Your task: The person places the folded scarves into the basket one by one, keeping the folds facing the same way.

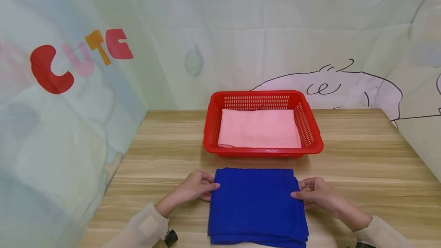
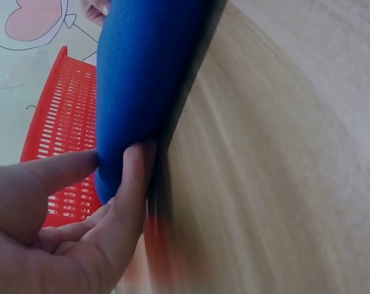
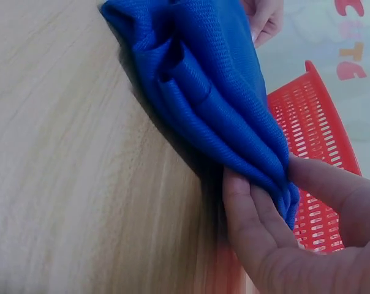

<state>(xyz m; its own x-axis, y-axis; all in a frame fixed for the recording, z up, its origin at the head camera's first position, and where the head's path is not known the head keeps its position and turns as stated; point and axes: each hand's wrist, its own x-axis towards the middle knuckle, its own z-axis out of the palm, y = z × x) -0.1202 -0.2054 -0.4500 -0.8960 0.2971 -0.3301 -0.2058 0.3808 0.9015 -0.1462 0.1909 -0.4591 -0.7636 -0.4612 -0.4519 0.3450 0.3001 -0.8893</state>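
A folded blue cloth (image 1: 256, 206) spans the space between both hands, in front of a red basket. My left hand (image 1: 196, 186) pinches its left edge, thumb on top and fingers underneath. At the opposite edge my right hand (image 1: 318, 196) pinches it the same way. In the right wrist view the stacked layers of the blue cloth (image 3: 215, 116) show between thumb and fingers. The left wrist view shows a smooth rounded fold of the blue cloth (image 2: 142, 73) just above the tabletop.
Behind the cloth stands the red plastic basket (image 1: 263, 150) with perforated sides. A folded pink cloth (image 1: 259, 128) lies flat inside it. The wood-grain table (image 1: 165, 137) meets a printed curtain (image 1: 213, 49) at the back and left.
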